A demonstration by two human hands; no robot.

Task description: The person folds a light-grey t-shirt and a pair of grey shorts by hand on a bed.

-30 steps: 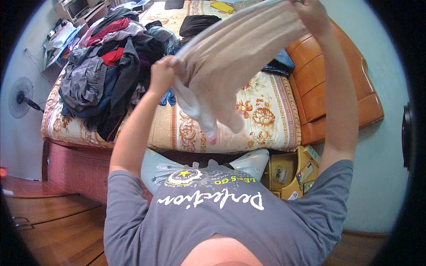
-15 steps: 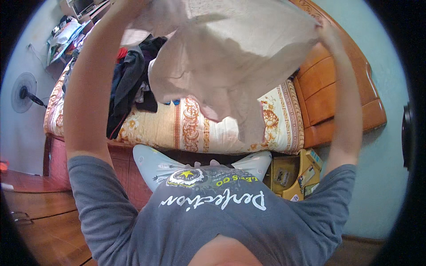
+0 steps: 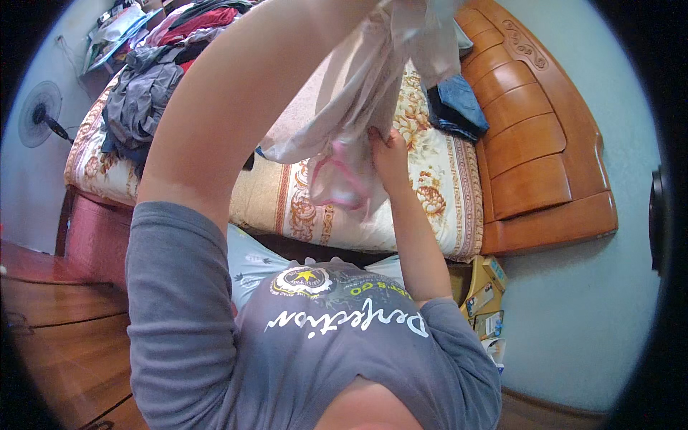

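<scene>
A thin, pale garment with pink edging hangs bunched over the bed; its exact kind cannot be made out. My right hand pinches its side, fingers closed around a fold. Raised across the view, my left arm runs toward the garment's upper part, but the left hand lies beyond the top edge. Below the cloth, the bed has a cream sheet with a brown and orange flower pattern.
Heaped dark, grey and red clothes lie on the bed's left. Folded blue denim rests by the brown headboard on the right. At far left is a fan. An open drawer with small items stands below the headboard.
The garment was spread wide between both raised hands; now it hangs gathered. My right hand has come down and inward, and my left arm has swung right across the view.
</scene>
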